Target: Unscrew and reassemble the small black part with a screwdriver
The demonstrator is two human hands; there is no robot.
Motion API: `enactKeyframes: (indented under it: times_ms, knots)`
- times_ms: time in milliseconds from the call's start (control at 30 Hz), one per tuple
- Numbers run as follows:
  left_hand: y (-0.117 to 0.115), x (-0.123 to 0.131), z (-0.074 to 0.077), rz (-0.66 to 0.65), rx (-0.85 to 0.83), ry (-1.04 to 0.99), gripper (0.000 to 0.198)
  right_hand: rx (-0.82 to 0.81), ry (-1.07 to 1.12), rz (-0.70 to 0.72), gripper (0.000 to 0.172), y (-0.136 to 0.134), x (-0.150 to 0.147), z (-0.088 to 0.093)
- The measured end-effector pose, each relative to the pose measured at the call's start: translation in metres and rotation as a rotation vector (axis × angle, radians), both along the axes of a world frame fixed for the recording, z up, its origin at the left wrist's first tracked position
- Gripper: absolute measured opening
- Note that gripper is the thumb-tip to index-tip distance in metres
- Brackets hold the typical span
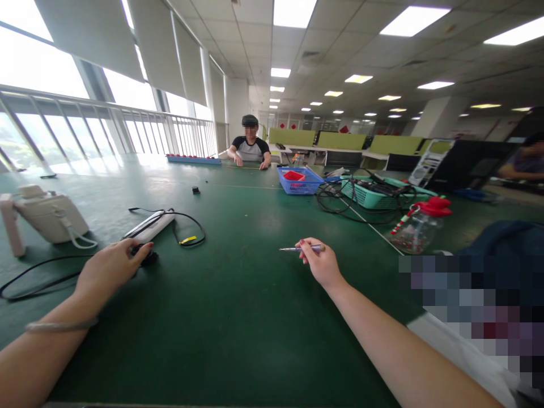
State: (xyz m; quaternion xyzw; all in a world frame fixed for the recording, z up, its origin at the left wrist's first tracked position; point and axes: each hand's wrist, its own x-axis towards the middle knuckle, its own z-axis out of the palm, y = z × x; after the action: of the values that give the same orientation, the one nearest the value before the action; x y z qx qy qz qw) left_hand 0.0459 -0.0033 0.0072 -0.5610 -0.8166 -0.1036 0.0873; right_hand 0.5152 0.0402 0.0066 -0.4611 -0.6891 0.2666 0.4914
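My right hand (322, 262) is closed around a small screwdriver (290, 249), its thin metal shaft pointing left above the green table (238, 317). My left hand (111, 265) is closed on a small black object (148, 256) at the table's left side; the fingers partly cover it, so its kind is unclear. Just beyond that hand lies a white power strip (151, 228) with a black cable (199, 221) looped beside it, a yellow tag on the loop. Another stretch of black cable (46, 280) runs behind my left wrist.
A cream bottle with a strap (53, 215) stands at left. Blue basket (300, 184), green basket (369, 195) with tangled cables and a red-lidded jar (420, 229) stand right. Another person (250, 148) sits across the table near a long blue tray (193, 160).
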Motion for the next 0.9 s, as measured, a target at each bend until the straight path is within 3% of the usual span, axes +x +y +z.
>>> enactKeyframes:
  times_ms: [433, 900]
  knots:
    - [-0.006, 0.016, 0.004, -0.019, -0.030, 0.097, 0.058, 0.005, -0.013, 0.014, 0.038, 0.000, 0.000, 0.000]
    - [-0.002, 0.010, -0.002, -0.087, -0.060, 0.197, 0.061, -0.008, -0.024, 0.020, 0.035, 0.000, 0.000, -0.001]
